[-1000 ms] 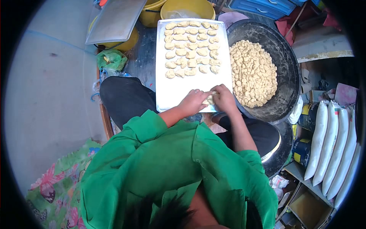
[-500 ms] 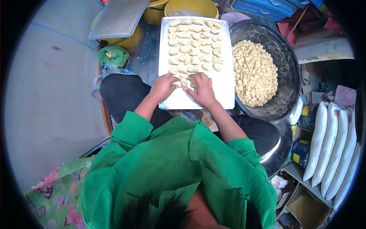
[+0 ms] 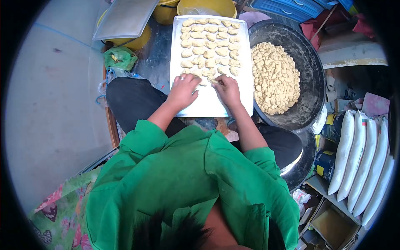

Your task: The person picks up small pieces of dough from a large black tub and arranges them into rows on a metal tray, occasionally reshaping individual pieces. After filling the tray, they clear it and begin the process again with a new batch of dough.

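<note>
A white tray [image 3: 211,102] lies in front of me, with rows of small pale-yellow dough pieces [image 3: 209,53] across its far part. My left hand [image 3: 182,92] rests at the near-left end of the rows. Its fingers stretch over dough there and the thumb stands apart, so the dough under the fingertips is partly hidden. At the near row's right part, my right hand [image 3: 228,91] pinches a dough piece [image 3: 213,81] between thumb and fingers. To the right of the tray, a large black tub [image 3: 310,89] holds a heap of similar dough pieces [image 3: 276,79].
Yellow buckets [image 3: 208,7] stand beyond the tray, one under a translucent lid [image 3: 126,18]. A green plastic bag [image 3: 121,58] lies to the left. Long white packages [image 3: 358,162] lean at the right beside dark cans [image 3: 325,163]. Blue drawers [image 3: 287,8] are at the back.
My hands have moved apart from close together over the near row. The left shifted left onto the dough, and the right moved slightly right. The view has shifted slightly.
</note>
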`<state>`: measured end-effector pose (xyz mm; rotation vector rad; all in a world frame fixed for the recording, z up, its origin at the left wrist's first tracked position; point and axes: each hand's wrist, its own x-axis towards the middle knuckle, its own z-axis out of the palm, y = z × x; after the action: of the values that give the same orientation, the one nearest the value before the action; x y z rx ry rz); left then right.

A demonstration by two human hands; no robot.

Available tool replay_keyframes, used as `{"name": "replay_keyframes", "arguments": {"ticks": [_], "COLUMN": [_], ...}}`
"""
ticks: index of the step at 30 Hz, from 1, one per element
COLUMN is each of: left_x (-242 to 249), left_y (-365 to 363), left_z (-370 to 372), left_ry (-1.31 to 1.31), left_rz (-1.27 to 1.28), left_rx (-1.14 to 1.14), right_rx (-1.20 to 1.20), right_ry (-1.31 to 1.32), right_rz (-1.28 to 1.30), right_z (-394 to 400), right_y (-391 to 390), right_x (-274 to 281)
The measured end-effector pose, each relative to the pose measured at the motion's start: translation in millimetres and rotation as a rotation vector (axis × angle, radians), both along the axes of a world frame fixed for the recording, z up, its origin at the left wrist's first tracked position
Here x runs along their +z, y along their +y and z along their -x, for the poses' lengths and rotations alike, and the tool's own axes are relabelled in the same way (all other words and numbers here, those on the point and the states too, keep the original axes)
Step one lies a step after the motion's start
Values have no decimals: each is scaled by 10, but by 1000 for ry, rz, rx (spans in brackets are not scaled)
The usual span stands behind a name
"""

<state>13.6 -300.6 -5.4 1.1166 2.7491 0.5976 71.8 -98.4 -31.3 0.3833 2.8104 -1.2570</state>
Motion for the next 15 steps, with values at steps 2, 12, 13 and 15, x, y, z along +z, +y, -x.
{"name": "replay_keyframes", "arguments": {"ticks": [2, 12, 13, 15], "left_x": [-114, -221, -251, -203], "left_y": [43, -162, -160, -134], "left_z": [43, 106, 103, 112], "left_ry": [-2, 10, 14, 75], "left_rz": [57, -148, -145, -154], "left_rx": [-78, 35, 33, 69], "right_rx": [-2, -165, -168, -93], "right_ry": [136, 364, 367, 401], "right_rz": [-112, -9, -6, -202], "right_z": [-51, -139, -135, -113], "right_y": [-32, 181, 174, 144], "right_x": [63, -94, -102, -51]}}
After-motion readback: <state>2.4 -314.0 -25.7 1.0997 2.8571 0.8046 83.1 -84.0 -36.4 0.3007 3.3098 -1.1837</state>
